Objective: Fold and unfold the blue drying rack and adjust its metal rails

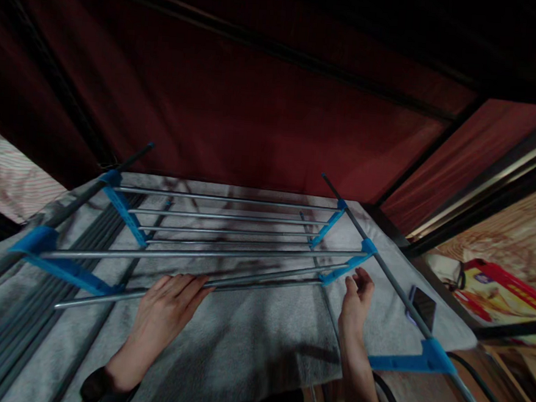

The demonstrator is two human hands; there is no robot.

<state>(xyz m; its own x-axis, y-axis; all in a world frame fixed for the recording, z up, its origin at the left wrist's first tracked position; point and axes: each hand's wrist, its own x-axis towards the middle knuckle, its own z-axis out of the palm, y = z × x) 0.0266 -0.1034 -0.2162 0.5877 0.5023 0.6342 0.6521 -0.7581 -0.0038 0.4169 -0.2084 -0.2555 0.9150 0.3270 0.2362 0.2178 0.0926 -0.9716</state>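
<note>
My left hand (pixel 171 301) is wrapped over a loose grey metal rod (pixel 133 297). The rod's left end sticks out free past the left bracket, and its right end reaches the blue plastic bracket (pixel 348 270) on the right. Just below that bracket is my right hand (pixel 357 296), fingers loosely curled and apart, with nothing visible in them. Both hands are at a rack frame of grey tubes and blue brackets. Several crossbars, such as the long front rod (pixel 209 254), span between the left bracket (pixel 66 266) and the right side.
The frame rests on a grey cloth (pixel 249 340). Several loose tubes (pixel 50 302) lie at the left. A phone (pixel 423 307) sits on the cloth by the right pole, and another blue bracket (pixel 415 361) is nearer me. Dark red panels (pixel 255 114) stand behind.
</note>
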